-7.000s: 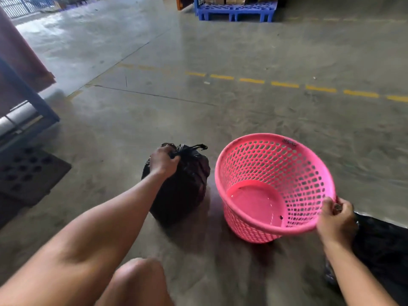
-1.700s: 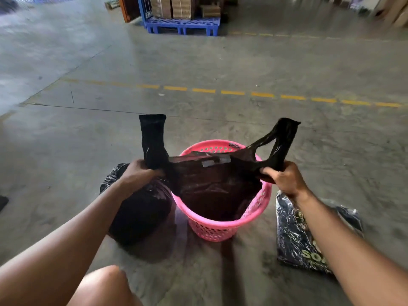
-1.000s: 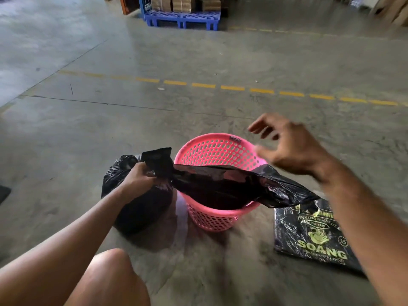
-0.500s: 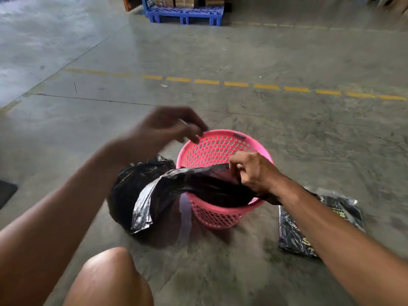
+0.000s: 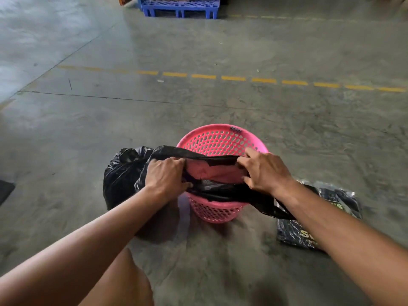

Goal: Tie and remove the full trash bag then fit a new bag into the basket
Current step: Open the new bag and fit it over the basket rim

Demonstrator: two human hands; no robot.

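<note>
A pink perforated basket [image 5: 220, 140] stands upright on the concrete floor. A new black bag [image 5: 216, 191] lies across its near rim, its mouth pulled open over the basket. My left hand [image 5: 165, 173] grips the bag's left edge and my right hand [image 5: 265, 171] grips its right edge. One bag handle trails down under my right forearm. The full black trash bag [image 5: 119, 173], knotted at the top, sits on the floor just left of the basket, touching my left hand's side of the new bag.
A flat black pack of bags [image 5: 309, 233] with yellow print lies on the floor right of the basket. My bare knee [image 5: 119, 281] is at the bottom. A blue pallet [image 5: 178, 7] stands far back beyond a dashed yellow line [image 5: 262, 80]. A dark mat edge [image 5: 5, 191] is at the left.
My left hand came down from above the basket and took hold of the new bag's left edge. Both hands now spread the bag's mouth over the basket.
</note>
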